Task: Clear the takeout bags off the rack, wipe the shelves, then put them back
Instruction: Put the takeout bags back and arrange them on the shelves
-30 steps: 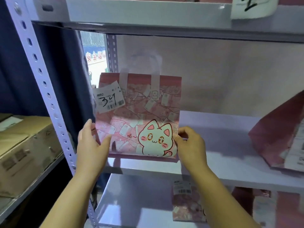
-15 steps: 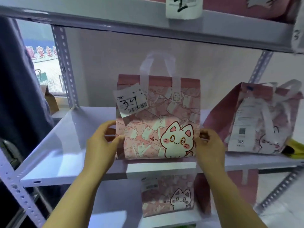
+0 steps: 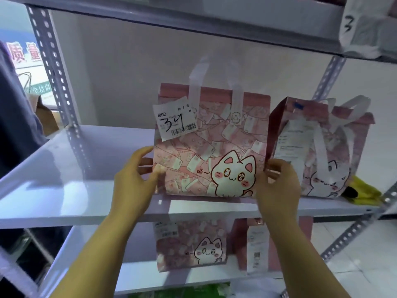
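- Where the rack's left upright (image 3: 56,69) rises, a white shelf (image 3: 64,168) runs across the view, its left half bare and glossy
- Left hand (image 3: 134,179): fingers curled round the lower left edge of the pink bag, thumb on the front panel, gripping it
- Pink bag (image 3: 211,145): upright on the middle shelf, near the front edge, held between both hands; cartoon cat printed at lower right, banknote pattern over the rest, two pale handles standing up from the top
- Label (image 3: 175,120): white slip stuck at the bag's upper left, tilted, with "JB02", a handwritten "34" and a barcode
- Right hand (image 3: 279,183): closed on the bag's lower right edge, fingers wrapped behind it; hands held apart by the bag's width
- Second bag (image 3: 322,147): same pink cat print, just beside the first on the right, leaning, a long receipt on its near side
- Yellow item (image 3: 365,192): lying on the shelf against the second bag's right base; kind cannot be told
- Shelf above: a paper tag (image 3: 352,22) marked "3" hangs at the right end
- Shelf below: a third cat bag (image 3: 191,246) stands upright, a fourth pink bag (image 3: 257,246) to its right with a receipt on it
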Action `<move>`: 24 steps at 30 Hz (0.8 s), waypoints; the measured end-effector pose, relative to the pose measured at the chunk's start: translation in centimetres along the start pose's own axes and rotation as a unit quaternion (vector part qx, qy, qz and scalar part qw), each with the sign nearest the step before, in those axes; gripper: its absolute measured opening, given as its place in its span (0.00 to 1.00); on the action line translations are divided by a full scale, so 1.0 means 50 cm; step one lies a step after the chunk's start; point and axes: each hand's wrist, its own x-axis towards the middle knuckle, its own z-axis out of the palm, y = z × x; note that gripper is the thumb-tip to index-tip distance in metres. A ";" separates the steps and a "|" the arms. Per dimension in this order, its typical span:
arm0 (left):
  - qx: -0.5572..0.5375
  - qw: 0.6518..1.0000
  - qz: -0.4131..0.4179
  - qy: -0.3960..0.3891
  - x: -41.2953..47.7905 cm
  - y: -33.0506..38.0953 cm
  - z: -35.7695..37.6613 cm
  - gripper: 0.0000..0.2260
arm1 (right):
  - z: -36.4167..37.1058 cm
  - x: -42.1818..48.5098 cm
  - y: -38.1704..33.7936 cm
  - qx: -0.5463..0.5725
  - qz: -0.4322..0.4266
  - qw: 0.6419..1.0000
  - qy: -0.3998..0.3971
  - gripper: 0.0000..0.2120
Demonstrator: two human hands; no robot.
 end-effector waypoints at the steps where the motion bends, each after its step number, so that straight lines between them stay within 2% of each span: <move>1: 0.001 1.000 -0.002 0.007 -0.008 0.000 0.001 0.20 | -0.006 0.000 0.000 -0.004 -0.029 0.999 0.015 0.10; 4: 0.008 0.999 -0.010 0.043 -0.035 -0.003 -0.001 0.20 | -0.022 -0.003 -0.008 0.004 -0.134 0.991 0.017 0.09; 9: -0.010 0.996 -0.049 0.072 -0.108 -0.008 -0.024 0.12 | -0.031 -0.033 -0.034 0.101 -0.195 0.967 -0.129 0.06; 13: -0.011 0.994 -0.082 0.068 -0.185 -0.037 -0.047 0.08 | -0.019 -0.092 -0.029 0.125 -0.175 0.939 -0.269 0.09; 18: -0.013 0.991 -0.133 0.013 -0.276 -0.107 -0.070 0.07 | 0.006 -0.201 0.019 0.081 -0.109 0.907 -0.399 0.04; 20: -0.021 0.986 -0.166 -0.014 -0.309 -0.153 -0.078 0.07 | 0.016 -0.252 0.042 0.059 -0.088 0.898 -0.427 0.03; 24: -0.024 0.969 -0.231 -0.082 -0.372 -0.272 -0.094 0.09 | 0.051 -0.356 0.097 0.022 -0.045 0.906 -0.420 0.05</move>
